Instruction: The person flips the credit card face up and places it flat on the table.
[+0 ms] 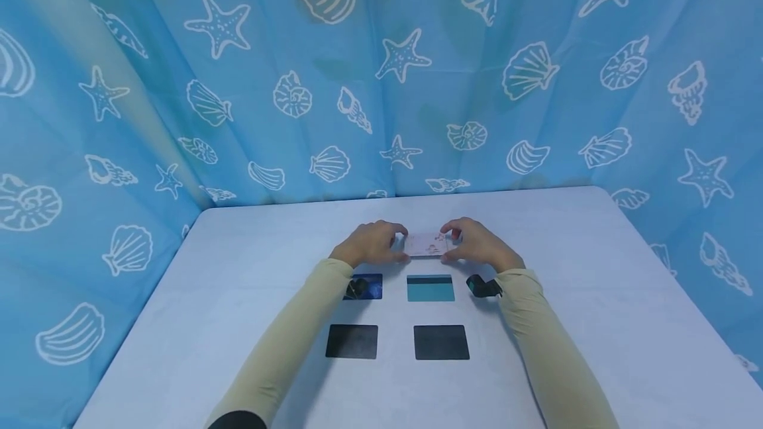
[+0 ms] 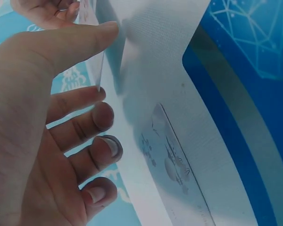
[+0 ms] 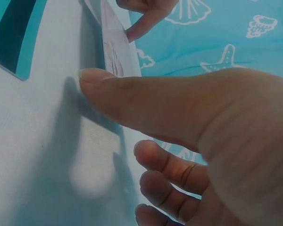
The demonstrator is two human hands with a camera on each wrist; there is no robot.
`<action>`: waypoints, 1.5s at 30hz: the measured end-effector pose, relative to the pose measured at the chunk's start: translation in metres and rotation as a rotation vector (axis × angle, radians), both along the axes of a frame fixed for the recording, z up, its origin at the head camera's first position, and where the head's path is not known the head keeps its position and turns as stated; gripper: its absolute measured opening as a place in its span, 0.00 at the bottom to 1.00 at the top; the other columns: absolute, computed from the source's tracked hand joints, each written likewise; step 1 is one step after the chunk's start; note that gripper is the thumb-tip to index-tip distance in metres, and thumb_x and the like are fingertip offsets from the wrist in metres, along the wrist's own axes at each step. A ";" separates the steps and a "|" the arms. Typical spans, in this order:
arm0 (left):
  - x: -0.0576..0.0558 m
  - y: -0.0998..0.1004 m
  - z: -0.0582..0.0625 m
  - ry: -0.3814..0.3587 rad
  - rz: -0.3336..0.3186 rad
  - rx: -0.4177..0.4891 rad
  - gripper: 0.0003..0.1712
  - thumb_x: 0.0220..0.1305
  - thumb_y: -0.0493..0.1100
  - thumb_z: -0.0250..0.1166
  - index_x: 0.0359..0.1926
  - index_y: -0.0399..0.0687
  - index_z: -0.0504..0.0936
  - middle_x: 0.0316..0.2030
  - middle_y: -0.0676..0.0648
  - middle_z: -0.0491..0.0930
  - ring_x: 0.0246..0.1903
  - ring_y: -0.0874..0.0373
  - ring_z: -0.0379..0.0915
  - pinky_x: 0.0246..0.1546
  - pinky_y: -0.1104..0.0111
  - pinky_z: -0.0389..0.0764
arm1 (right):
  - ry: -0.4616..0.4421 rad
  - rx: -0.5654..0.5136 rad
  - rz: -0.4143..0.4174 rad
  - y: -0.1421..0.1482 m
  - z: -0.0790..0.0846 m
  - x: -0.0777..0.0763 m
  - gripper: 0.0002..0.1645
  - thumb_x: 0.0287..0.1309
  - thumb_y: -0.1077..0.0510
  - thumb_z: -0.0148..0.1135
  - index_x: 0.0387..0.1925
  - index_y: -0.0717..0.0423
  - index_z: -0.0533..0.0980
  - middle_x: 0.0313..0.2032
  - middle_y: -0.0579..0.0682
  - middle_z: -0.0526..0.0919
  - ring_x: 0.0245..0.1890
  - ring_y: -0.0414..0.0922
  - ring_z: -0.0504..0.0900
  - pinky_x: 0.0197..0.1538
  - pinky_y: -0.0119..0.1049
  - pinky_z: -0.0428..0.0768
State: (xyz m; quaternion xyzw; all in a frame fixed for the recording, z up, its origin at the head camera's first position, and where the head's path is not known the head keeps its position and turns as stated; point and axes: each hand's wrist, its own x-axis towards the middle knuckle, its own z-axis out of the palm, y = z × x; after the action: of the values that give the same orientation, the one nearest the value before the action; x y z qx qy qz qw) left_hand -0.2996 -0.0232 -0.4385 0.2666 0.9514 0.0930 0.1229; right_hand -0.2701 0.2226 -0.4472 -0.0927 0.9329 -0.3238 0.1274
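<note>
Near the back of the table, a pale pink card (image 1: 426, 244) with small printed figures is raised between my two hands. My left hand (image 1: 372, 242) pinches its left end between thumb and index finger, the other fingers loosely bent. At the right end, my right hand (image 1: 473, 243) pinches it the same way. Under my left hand, in the left wrist view, another pale printed card (image 2: 172, 165) lies flat on the table; the head view hides it. A blue card (image 1: 373, 285) lies closer in, partly covered by the left wrist camera.
Right of the blue card lies a teal card (image 1: 430, 288) with a dark stripe. Two black cards, a left one (image 1: 352, 341) and a right one (image 1: 442, 342), lie nearer on the white table (image 1: 238, 270). A blue shell-patterned curtain (image 1: 369, 104) hangs behind the table.
</note>
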 end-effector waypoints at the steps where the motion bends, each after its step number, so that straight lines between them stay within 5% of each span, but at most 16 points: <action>1: 0.000 0.000 0.001 -0.002 0.002 0.000 0.35 0.63 0.62 0.71 0.68 0.56 0.78 0.44 0.51 0.85 0.40 0.57 0.77 0.45 0.62 0.80 | 0.000 0.003 -0.001 0.000 0.000 0.000 0.38 0.54 0.55 0.79 0.65 0.57 0.75 0.53 0.59 0.78 0.49 0.53 0.74 0.50 0.44 0.76; 45: -0.002 -0.001 -0.001 -0.035 0.008 -0.043 0.35 0.64 0.64 0.70 0.68 0.59 0.77 0.53 0.51 0.84 0.47 0.56 0.76 0.58 0.55 0.81 | -0.017 0.037 0.007 -0.004 -0.005 -0.004 0.37 0.55 0.54 0.78 0.65 0.56 0.76 0.48 0.58 0.78 0.44 0.50 0.74 0.45 0.39 0.75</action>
State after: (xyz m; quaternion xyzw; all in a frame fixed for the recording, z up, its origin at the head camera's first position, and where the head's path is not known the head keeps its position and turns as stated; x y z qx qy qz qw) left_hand -0.3014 -0.0244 -0.4392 0.2582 0.9520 0.0776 0.1449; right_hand -0.2736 0.2185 -0.4520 -0.0909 0.9374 -0.3066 0.1382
